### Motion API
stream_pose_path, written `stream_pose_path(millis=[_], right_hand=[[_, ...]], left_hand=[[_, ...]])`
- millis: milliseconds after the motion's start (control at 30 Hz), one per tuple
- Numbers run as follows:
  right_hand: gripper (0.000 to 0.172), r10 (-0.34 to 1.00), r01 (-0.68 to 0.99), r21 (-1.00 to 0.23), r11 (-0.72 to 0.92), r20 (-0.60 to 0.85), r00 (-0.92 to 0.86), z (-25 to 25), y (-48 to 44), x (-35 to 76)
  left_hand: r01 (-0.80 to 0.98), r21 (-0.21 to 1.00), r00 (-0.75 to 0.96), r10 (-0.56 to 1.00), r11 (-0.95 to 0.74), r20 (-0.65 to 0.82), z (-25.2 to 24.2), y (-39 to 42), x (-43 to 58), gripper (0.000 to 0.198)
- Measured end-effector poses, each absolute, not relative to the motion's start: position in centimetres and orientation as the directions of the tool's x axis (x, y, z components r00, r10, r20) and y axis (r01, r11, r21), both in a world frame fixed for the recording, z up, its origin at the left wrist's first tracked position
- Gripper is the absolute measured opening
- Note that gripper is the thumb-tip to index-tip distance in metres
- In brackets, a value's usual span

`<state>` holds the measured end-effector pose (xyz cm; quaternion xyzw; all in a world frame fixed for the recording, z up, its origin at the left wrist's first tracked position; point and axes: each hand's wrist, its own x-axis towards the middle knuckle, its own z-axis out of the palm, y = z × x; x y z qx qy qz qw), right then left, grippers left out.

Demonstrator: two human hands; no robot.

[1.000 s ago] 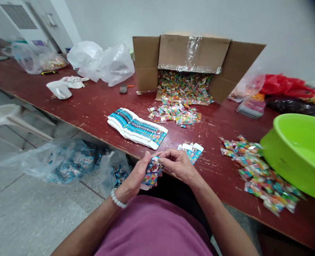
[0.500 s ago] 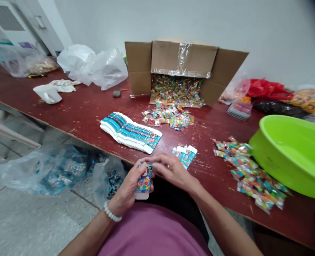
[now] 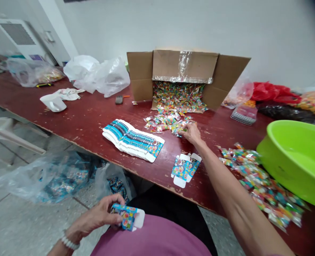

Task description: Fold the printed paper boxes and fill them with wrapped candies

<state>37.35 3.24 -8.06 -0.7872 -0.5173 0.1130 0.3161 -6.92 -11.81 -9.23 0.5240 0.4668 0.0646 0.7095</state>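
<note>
My left hand [image 3: 104,213] grips a small blue printed carton [image 3: 126,217] over my lap; its white end flap stands open to the right. Out on the table, my right hand [image 3: 191,132] reaches into the loose pile of wrapped candies [image 3: 164,121] in front of the cardboard box, fingertips closed at the pile's right edge. Whether a candy is between those fingers is hard to see, though they touch the wrappers. A fanned stack of flat blue cartons [image 3: 133,138] lies nearby, and a couple of loose flat cartons [image 3: 185,167] rest below my right forearm.
The open cardboard box [image 3: 185,65] spills candies at the back. On the right are a green basin [image 3: 282,167] and another candy heap [image 3: 264,188]. A white mug [image 3: 53,103] and plastic bags [image 3: 104,76] stand left. Bags of blue packets [image 3: 66,177] hang below the table edge.
My right hand has left the carton and reached forward to the candy pile. My left hand has moved down and left with the carton, which is now turned sideways with its flap pointing right.
</note>
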Motion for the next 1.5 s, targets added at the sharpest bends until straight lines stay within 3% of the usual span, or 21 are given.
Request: stream_pose_path(millis=[100,167,267,333,400,533,667,800,967,1133,1300,1433,1500], right_hand=[[0.024,0.879,0.716,-0.652,-0.248,0.159,0.449,-7.8,2.3,37.7],[0.024,0.873,0.702,-0.677,-0.222,0.183,0.452,-7.2,1.1,37.4],[0.027,0.912,0.574,-0.818,-0.041,0.203,0.356,-5.8,-1.8,35.5],[0.029,0.975,0.37,-0.925,0.092,0.159,0.154,-4.8,-4.4,33.1],[0.027,0.992,0.261,-0.958,0.122,0.113,-0.049,-3.9,-7.1,30.3],[0.016,0.956,0.278,-0.94,0.199,0.123,-0.268,-3.1,-11.1,25.8],[0.013,0.934,0.417,-0.863,0.286,0.153,-0.324,-3.0,-12.6,23.9],[0.023,0.928,0.338,-0.919,0.204,0.072,-0.365,-2.6,-12.8,23.5],[0.021,0.976,0.149,-0.983,0.109,0.077,-0.204,-2.9,-12.4,23.5],[0.022,0.992,0.134,-0.991,0.031,0.013,-0.128,-3.6,-12.7,22.3],[0.016,0.998,0.224,-0.973,0.061,0.062,0.001,-2.5,-13.2,21.1],[0.031,0.992,0.031,-0.997,-0.075,-0.077,-0.1,-2.5,-13.2,21.1],[0.038,0.984,0.022,-0.994,-0.111,-0.113,-0.136,-2.9,-13.2,21.1]], left_hand=[[0.597,0.727,0.588,0.431,0.339,-0.684,-8.5,-10.9,-7.8,0.039],[0.624,0.707,0.568,0.43,0.333,-0.702,-8.0,-10.4,-7.0,0.035],[0.445,0.779,0.589,0.511,0.442,-0.627,-7.1,-9.8,-4.4,0.047],[0.302,0.83,0.61,0.574,0.469,-0.546,-6.3,-9.6,-2.2,0.05],[0.218,0.866,0.61,0.629,0.451,-0.481,-5.6,-9.7,-0.2,0.045],[0.144,0.895,0.636,0.654,0.422,-0.41,-4.7,-10.5,2.3,0.042],[0.209,0.921,0.622,0.682,0.329,-0.385,-4.5,-11.5,2.9,0.036],[0.223,0.94,0.616,0.71,0.257,-0.34,-4.4,-12.1,3.0,0.032],[-0.001,0.905,0.597,0.726,0.426,-0.342,-4.3,-12.5,2.8,0.034],[-0.107,0.876,0.565,0.754,0.47,-0.336,-4.7,-12.7,3.0,0.051],[-0.129,0.858,0.534,0.764,0.497,-0.363,-4.9,-12.8,3.2,0.056],[-0.121,0.854,0.501,0.774,0.507,-0.388,-4.8,-13.0,3.4,0.059],[-0.121,0.848,0.5,0.769,0.516,-0.397,-4.7,-13.2,3.5,0.059]])
